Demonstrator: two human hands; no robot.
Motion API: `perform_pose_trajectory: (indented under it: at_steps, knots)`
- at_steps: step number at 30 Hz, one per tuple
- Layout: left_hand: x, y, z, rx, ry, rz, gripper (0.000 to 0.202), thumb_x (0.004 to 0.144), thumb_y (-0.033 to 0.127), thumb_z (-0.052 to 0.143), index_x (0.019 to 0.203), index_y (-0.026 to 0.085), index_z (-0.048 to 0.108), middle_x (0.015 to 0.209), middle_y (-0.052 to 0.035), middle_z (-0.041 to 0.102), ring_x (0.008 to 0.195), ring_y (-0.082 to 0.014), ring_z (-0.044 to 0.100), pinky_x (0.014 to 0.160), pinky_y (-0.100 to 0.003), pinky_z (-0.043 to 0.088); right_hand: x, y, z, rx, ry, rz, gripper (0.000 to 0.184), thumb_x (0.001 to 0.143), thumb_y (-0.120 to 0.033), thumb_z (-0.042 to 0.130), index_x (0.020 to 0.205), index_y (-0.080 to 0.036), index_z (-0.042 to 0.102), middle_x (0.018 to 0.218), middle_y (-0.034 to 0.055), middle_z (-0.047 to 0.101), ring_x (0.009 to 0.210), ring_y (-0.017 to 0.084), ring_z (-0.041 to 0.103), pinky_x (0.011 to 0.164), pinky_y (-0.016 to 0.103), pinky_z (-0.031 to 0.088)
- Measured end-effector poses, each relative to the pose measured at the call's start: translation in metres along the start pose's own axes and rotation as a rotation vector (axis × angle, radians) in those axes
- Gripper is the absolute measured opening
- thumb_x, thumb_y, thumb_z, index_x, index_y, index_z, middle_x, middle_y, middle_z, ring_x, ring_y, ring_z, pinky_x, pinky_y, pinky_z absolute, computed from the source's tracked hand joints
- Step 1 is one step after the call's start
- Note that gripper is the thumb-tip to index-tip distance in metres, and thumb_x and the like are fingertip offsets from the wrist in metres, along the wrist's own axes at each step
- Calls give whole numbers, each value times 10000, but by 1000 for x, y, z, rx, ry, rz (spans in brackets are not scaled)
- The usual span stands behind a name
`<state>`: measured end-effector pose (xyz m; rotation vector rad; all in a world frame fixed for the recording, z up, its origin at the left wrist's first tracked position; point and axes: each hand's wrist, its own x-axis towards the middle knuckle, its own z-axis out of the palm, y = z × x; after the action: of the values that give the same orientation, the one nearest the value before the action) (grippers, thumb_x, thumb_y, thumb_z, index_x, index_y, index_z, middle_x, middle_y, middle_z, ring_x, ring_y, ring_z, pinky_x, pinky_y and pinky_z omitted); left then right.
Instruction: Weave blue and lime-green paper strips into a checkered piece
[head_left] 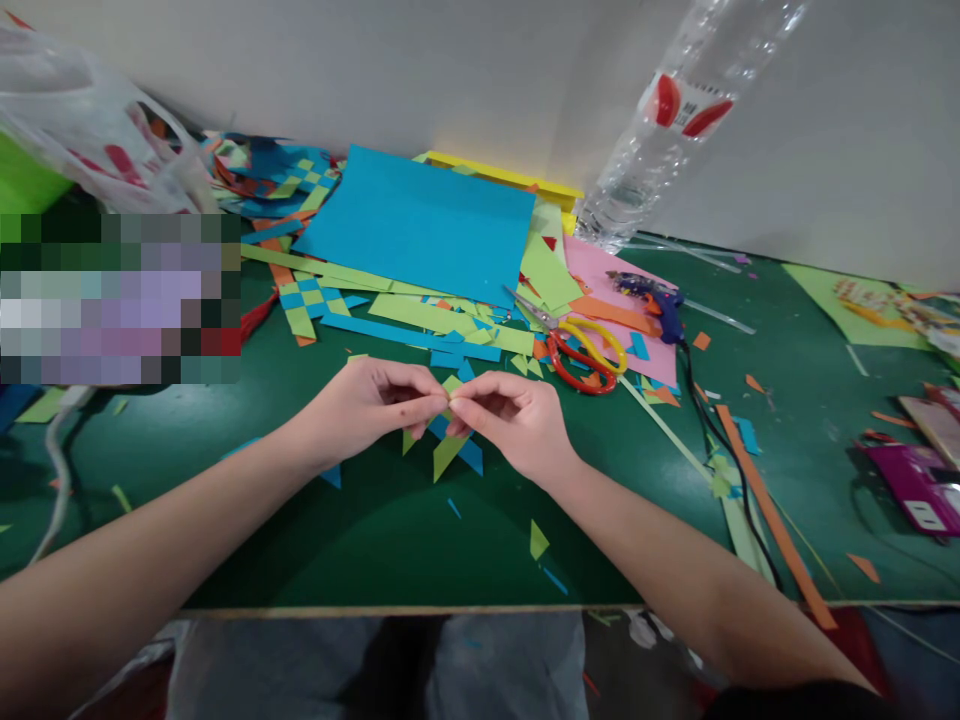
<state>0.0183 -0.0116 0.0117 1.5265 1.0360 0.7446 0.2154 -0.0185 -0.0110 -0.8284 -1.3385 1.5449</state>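
Between my hands is a small woven piece of green and blue paper strips (450,457), its angled ends pointing down toward me. My left hand (373,402) pinches it near the top with thumb and forefinger. Opposite, my right hand (517,412) grips the same spot, its fingertips meeting those of the left. The fingers cover part of the weave. Just beyond my hands lie cut blue strips (405,335) and green scraps. Scissors (589,355) with red and yellow handles rest to the right of them.
A blue paper sheet (427,230) lies at the back on other papers. A clear plastic bottle (652,150) stands by the wall. At right are a dark blue glue gun (664,305) with a black cord, an orange strip (772,515) and a purple packet (911,485). A plastic bag (97,120) sits at left.
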Motion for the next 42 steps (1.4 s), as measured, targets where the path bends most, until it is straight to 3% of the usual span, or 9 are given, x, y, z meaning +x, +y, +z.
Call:
perform_pose_trajectory:
  at_steps: [31, 42]
  knots:
    - [0, -4, 2, 57, 19, -50, 200, 821, 375, 706, 745, 194, 743, 675, 8, 671, 541, -77, 554, 521, -173, 432, -1, 3, 3, -39, 39, -7, 201, 738, -356, 807, 810, -199, 705, 713, -20, 700, 604, 112, 694, 616, 250, 594]
    - [0, 1, 1, 26, 16, -27, 223, 814, 370, 706, 705, 177, 730, 601, 4, 625, 540, -96, 555, 537, -191, 452, -2, -1, 4, 5, 44, -8, 199, 726, -353, 825, 809, -196, 735, 703, -17, 715, 604, 116, 703, 629, 256, 618]
